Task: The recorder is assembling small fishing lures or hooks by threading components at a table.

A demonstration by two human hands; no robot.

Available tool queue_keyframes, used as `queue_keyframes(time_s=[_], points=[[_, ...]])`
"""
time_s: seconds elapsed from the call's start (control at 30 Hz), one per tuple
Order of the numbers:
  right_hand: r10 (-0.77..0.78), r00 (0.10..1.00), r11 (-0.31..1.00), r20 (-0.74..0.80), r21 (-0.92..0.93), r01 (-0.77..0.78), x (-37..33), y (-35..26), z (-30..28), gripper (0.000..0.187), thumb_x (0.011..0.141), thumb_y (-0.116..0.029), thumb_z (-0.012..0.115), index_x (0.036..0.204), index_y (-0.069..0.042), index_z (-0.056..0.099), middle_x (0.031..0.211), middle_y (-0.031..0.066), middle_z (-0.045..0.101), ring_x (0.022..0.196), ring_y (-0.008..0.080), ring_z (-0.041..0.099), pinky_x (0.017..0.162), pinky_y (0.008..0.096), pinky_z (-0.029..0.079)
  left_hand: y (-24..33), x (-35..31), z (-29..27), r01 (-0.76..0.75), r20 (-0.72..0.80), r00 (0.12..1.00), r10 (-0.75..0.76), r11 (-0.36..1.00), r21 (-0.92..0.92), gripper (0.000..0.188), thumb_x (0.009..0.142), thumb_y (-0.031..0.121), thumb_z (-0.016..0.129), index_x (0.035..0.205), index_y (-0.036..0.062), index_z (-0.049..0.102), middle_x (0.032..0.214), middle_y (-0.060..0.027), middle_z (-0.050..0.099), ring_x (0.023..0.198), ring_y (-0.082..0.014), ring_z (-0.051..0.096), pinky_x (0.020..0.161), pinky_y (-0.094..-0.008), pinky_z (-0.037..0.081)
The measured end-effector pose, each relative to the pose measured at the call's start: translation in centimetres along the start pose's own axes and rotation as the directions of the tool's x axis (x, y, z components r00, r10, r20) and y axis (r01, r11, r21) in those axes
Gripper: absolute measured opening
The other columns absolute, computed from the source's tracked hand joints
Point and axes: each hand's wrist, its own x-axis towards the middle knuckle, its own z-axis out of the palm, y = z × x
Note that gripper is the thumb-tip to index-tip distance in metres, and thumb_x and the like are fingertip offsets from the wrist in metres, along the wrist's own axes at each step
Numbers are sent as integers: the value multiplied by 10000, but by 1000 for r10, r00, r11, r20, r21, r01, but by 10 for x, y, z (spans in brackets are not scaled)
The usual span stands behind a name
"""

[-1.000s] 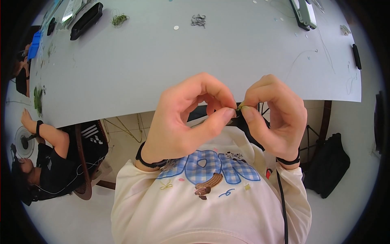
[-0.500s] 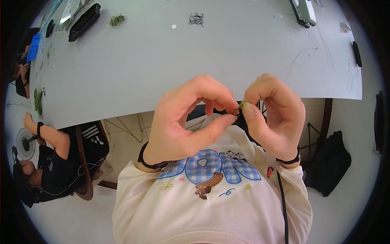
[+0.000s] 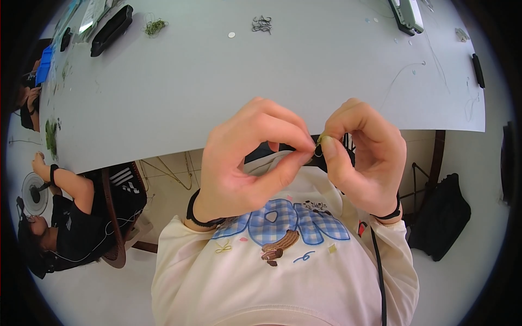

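My left hand (image 3: 244,157) and my right hand (image 3: 367,155) meet just off the table's near edge, both closed in a pinch. Between my right thumb and forefinger is a bit of yellow-green thread (image 3: 321,139). A tiny curved metal hook (image 3: 318,154) shows below it, between the two sets of fingertips. My left thumb and forefinger press together beside the hook; what lies inside that pinch is too small to make out.
On the grey table (image 3: 217,92) lie a pile of small dark hooks (image 3: 261,25), a green thread tangle (image 3: 155,26), a white disc (image 3: 231,35), a black tray (image 3: 111,31) and a stapler (image 3: 406,16). Another person (image 3: 70,217) sits at left; a black bag-like cloth (image 3: 441,220) hangs right.
My left fingertips have drawn slightly left, and the thumb has closed up against the forefinger. My right hand keeps its pinch and has shifted only slightly.
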Motion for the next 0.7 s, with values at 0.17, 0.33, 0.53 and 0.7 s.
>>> queue_keyframes(time_s=[0.17, 0.33, 0.53, 0.7], points=[[-125, 988, 991, -86, -56, 121, 4, 9, 3, 99, 605, 40, 543, 657, -11, 474, 562, 24, 488, 492, 87, 463, 467, 203, 395, 4, 0, 6, 49, -42, 998, -52, 997, -58, 243, 598, -53, 620, 804, 53, 549, 781, -56, 559, 645, -138, 496, 513, -225, 371], [-141, 987, 989, -74, -57, 137, 4, 10, 3, 104, 610, 38, 549, 660, -12, 473, 565, 24, 493, 489, 89, 466, 461, 205, 393, 1, -2, 4, 50, -55, 997, -53, 997, -65, 268, 592, -44, 650, 821, 52, 548, 782, -56, 559, 655, -138, 499, 512, -223, 376], [-133, 988, 990, -73, -59, 129, 5, 11, 5, 106, 615, 38, 551, 664, -12, 471, 570, 32, 503, 489, 96, 478, 458, 209, 392, 2, -4, 2, 49, -14, 999, -49, 998, -39, 216, 626, -72, 617, 807, 8, 530, 766, -107, 523, 695, -164, 490, 608, -253, 379], [-128, 990, 991, -65, -44, 125, 6, 11, 7, 109, 622, 35, 557, 669, -11, 469, 573, 36, 508, 489, 100, 481, 460, 210, 394, -6, 0, 0, -106, -54, 993, 105, 994, -7, 231, 582, -80, 659, 762, 30, 566, 717, -70, 562, 601, -153, 509, 485, -224, 388]])
